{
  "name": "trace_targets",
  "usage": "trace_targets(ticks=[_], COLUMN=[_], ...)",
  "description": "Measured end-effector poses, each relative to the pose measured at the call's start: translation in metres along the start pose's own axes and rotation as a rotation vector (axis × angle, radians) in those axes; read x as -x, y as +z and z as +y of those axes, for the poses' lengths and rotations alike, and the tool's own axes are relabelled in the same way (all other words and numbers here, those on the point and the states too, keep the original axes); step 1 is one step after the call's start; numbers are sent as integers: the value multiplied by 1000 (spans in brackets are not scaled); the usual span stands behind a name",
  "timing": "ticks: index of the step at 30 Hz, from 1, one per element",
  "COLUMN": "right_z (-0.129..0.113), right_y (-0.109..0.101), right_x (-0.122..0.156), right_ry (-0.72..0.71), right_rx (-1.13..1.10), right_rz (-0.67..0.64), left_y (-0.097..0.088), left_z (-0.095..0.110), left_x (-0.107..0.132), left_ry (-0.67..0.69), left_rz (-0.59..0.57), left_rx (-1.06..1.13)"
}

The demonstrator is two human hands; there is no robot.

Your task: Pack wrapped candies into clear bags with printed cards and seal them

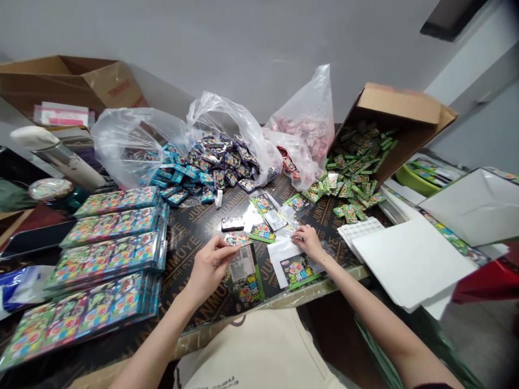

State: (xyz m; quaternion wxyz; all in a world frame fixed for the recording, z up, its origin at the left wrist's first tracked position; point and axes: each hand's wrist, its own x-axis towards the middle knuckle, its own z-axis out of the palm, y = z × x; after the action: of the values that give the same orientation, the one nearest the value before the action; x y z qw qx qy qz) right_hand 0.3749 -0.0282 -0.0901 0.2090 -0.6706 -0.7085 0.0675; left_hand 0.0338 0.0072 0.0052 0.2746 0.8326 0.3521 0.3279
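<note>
My left hand (208, 267) pinches a small colourful candy packet (236, 239) just above a clear display bag with a green header card (246, 278) lying on the dark table. My right hand (308, 241) rests with curled fingers on the top edge of a second clear bag with a green card (297, 266), pressing it to the table. A few loose small packets (232, 222) and green cards (263, 205) lie just beyond both hands.
Rows of filled colourful bags (109, 254) are stacked at left. Plastic bags hold blue (178, 178), purple (221, 156) and red (298, 146) packets; a tipped cardboard box (399, 116) spills green ones (351, 183). White sheets (409, 259) lie at right.
</note>
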Motion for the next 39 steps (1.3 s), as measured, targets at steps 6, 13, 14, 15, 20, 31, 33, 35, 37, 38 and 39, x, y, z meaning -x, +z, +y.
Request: trace_targets(ticks=[6,13,14,15,20,31,33,35,37,38,39], right_z=[-9,-29,-41,-57,-149,-180,-180,-181,-180,-179,-177], right_y=[7,-18,-24,-31,-55,-41,-36,-32,-29,-28,-28], right_x=[11,-10,-17,-25,-54,-72,-71,-69,-65,-63,-61], right_ry=[-8,77,86,89,-23,-64,-45,9,75,108,138], right_rx=[-15,-139,-187,-256,-881,-995,-1009,-1053,-1118,-1145,-1164], right_rz=[4,-7,1,2,-266,-628,-610,-555,-475,-437,-403], left_y=[2,6,6,6,5,10,13,15,15,14,13], left_z=[10,13,13,14,16,24,24,23,22,21,21], left_x=[-3,-3,-3,-3,-5,0,-1,0,0,0,-1], left_ry=[-56,-93,-98,-108,-224,-232,-220,-207,-207,-213,-221], left_rz=[58,173,169,160,103,189,230,230,198,187,181], left_rx=[75,73,87,106,220,213,192,161,123,107,96])
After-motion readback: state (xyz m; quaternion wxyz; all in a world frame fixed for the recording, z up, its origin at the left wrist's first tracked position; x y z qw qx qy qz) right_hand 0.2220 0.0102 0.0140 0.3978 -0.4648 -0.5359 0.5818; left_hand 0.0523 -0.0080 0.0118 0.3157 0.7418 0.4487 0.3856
